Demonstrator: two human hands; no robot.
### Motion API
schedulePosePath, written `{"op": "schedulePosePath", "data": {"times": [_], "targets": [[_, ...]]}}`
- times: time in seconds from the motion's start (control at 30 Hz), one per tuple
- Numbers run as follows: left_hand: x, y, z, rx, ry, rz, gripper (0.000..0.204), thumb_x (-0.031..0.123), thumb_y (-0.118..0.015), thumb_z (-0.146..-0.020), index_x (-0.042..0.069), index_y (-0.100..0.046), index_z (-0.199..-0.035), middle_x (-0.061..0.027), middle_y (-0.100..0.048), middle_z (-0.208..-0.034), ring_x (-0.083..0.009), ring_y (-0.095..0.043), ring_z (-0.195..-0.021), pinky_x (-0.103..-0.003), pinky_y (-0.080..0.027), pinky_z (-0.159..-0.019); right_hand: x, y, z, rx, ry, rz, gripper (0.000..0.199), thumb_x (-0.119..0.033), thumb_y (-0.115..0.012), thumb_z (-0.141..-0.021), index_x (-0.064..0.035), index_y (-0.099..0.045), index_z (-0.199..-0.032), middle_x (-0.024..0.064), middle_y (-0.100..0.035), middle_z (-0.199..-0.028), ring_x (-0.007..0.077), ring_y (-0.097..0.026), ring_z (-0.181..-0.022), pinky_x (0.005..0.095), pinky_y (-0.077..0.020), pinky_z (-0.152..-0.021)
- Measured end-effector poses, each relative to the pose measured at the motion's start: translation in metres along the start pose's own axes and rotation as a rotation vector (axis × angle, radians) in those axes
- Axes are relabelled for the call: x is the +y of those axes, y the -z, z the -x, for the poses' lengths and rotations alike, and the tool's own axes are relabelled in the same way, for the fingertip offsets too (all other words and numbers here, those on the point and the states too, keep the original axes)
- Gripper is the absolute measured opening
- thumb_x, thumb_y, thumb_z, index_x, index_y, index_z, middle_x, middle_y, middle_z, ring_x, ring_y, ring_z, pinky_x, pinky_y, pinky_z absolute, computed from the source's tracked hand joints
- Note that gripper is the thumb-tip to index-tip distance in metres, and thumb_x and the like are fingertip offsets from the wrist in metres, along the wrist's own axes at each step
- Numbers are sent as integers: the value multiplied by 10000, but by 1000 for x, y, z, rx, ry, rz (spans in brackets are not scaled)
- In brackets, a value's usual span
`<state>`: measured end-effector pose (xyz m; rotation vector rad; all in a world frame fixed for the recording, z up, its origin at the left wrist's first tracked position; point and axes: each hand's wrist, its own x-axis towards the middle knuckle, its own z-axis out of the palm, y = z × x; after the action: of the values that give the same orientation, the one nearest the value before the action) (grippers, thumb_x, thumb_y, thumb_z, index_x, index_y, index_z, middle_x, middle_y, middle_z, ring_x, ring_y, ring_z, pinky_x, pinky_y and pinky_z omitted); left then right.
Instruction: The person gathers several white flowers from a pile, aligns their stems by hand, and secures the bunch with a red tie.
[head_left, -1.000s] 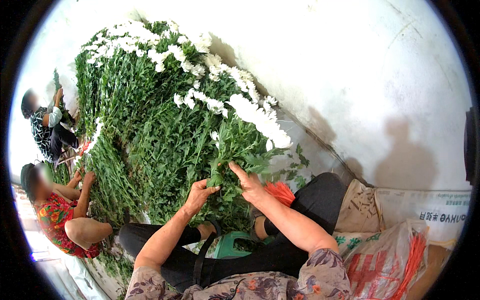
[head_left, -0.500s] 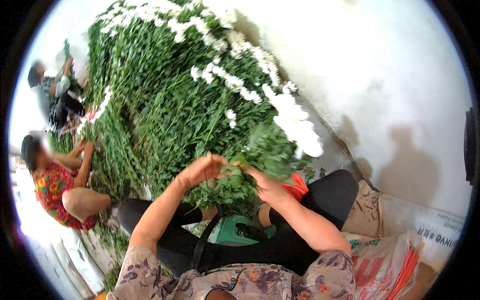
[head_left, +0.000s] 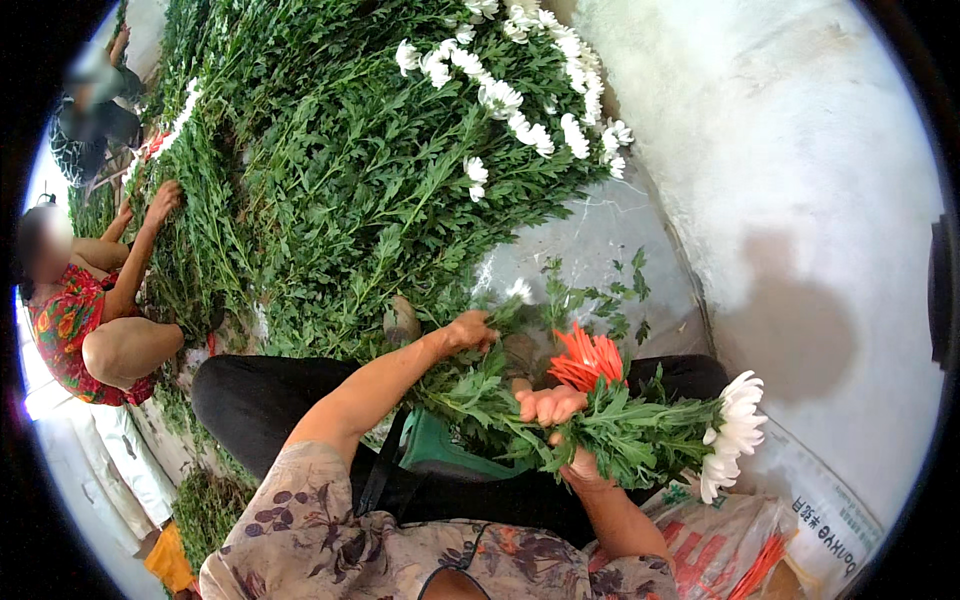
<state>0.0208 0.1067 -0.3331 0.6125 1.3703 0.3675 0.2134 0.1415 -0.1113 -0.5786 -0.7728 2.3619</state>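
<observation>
My right hand [head_left: 553,410] is wrapped round the stems of a bunch of white chrysanthemums [head_left: 650,435], over my lap. The bunch lies sideways, with its white heads toward the right and leafy stems running left. Out ahead, my left hand [head_left: 470,330] is closed on a short chrysanthemum stem [head_left: 507,312] with a small white bloom just past the fingers. A bundle of orange-red strips [head_left: 588,357] stands right behind my right hand, near my right leg. The big heap of cut white chrysanthemums [head_left: 340,200] spreads in front of me.
Loose leafy sprigs [head_left: 600,295] lie on the grey floor by the wall [head_left: 760,120]. A green plastic stool [head_left: 450,450] is between my legs. At lower right is a clear bag [head_left: 715,530] with more orange strips. Another person [head_left: 90,310] crouches at the left, handling stems.
My right hand has brought the bunch down and right, so its heads now point right. My left hand has come away from it, and the orange-red bundle shows more fully.
</observation>
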Motion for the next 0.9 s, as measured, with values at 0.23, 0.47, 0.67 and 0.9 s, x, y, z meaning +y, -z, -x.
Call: {"op": "schedulePosePath", "data": {"times": [0.23, 0.47, 0.67, 0.9], "targets": [[207, 160, 99, 952, -812, -91, 275, 228, -551, -955, 85, -549, -1189, -12, -567, -712, -97, -532, -577, -255, -454, -493, 5, 9, -5, 116, -41, -38, 233, -148, -742, -796, -97, -540, -900, 26, -503, -843, 243, -540, -884, 485, -346, -1036], [263, 210, 124, 1121, -587, -221, 374, 115, -607, -890, 99, -477, -1241, -30, -628, -754, -114, -542, -588, -288, -435, -488, -7, 2, -16, 251, -106, -118, 256, -164, -732, -824, -114, -568, -1015, 17, -568, -975, 238, -571, -990, 490, -336, -1058], [97, 170, 18, 958, -106, -676, 563, 299, -790, -701, 52, -521, -1130, -206, -655, -910, -431, -611, -897, -467, -496, -745, -4, -1, -20, 207, -93, -96, 346, -204, -753, -794, -107, -564, -1067, 34, -582, -1044, 241, -558, -1078, 445, -374, -1020], [83, 160, 87, 530, -362, 33, 308, 92, -714, -798, -2, -641, -1082, -63, -686, -942, -185, -611, -845, -327, -474, -819, -3, 11, -20, 333, -161, -112, 314, -246, -640, -909, -88, -543, -1162, 78, -561, -1165, 233, -550, -1105, 418, -399, -1012]]}}
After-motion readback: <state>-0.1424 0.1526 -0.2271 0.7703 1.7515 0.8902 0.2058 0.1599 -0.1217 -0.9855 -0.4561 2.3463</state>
